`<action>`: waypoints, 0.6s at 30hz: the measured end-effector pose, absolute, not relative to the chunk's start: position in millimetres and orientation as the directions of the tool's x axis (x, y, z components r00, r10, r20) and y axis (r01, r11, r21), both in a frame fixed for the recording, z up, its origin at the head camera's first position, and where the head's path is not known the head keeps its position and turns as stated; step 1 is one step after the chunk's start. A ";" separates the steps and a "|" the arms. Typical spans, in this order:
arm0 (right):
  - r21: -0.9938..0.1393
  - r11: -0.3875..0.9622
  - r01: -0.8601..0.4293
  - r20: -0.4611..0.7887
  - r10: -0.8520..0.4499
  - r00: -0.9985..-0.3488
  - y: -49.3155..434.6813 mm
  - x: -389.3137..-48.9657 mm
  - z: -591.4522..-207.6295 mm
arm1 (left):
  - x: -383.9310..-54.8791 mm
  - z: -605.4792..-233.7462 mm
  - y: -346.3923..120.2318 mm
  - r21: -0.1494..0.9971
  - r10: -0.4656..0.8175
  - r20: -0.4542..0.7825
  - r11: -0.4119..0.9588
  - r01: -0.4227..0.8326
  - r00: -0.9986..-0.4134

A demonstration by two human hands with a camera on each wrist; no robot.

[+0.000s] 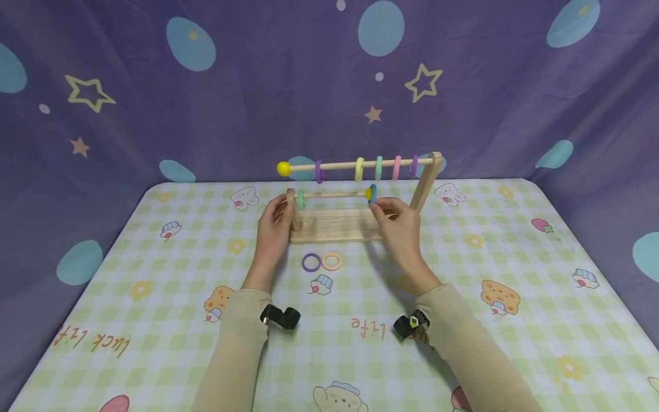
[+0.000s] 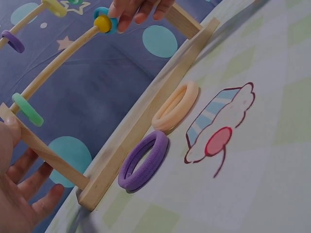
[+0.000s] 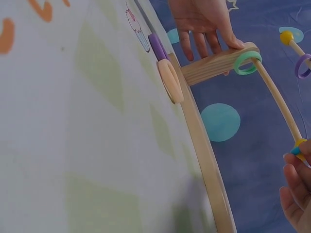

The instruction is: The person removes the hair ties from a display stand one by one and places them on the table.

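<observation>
A wooden stand (image 1: 334, 226) bears two rods at different heights, each with a yellow ball on its free end. My left hand (image 1: 274, 224) holds the short upright (image 2: 58, 160) at the stand's left, thumb near its top and fingers on the far side. A green hair tie (image 2: 27, 109) hangs on the lower rod (image 1: 334, 195) beside that upright. With thumb and fingertips, my right hand (image 1: 403, 228) pinches a blue hair tie (image 1: 373, 193) at the lower rod's yellow ball (image 2: 102, 24). The blue loop overlaps the ball in the left wrist view.
On the upper rod (image 1: 340, 166) hang several hair ties, among them a yellow one (image 1: 359, 169) and a pink one (image 1: 396, 167). A purple hair tie (image 1: 311, 262) and a peach one (image 1: 332, 261) lie on the checked tablecloth (image 1: 180, 320) before the stand.
</observation>
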State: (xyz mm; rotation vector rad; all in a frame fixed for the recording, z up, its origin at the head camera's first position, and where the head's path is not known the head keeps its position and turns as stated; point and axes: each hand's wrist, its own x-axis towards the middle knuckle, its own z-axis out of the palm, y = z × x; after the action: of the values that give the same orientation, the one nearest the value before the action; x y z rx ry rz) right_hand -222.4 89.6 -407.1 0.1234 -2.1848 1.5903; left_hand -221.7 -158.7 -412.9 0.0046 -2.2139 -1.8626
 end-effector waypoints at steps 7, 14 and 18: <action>-0.890 0.333 -0.310 0.385 0.187 -0.904 95.2 -220.3 -406.1 | -222.1 -412.1 -158.2 0.973 -0.155 0.185 0.169 0.159 -0.970; -0.895 0.315 -0.315 0.376 0.155 -0.913 101.4 -219.8 -403.7 | -222.4 -411.9 -159.9 0.975 -0.153 0.175 0.165 0.149 -0.973; -0.903 0.325 -0.279 0.329 0.110 -0.938 105.3 -218.4 -400.2 | -221.6 -411.9 -159.3 0.970 -0.162 0.189 0.183 0.159 -0.968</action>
State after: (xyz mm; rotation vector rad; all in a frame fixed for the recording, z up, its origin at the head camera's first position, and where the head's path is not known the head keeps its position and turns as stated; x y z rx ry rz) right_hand -218.4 105.3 -400.2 0.1514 -2.2657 1.6450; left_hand -221.6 -159.3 -411.9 0.0033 -2.2095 -1.8621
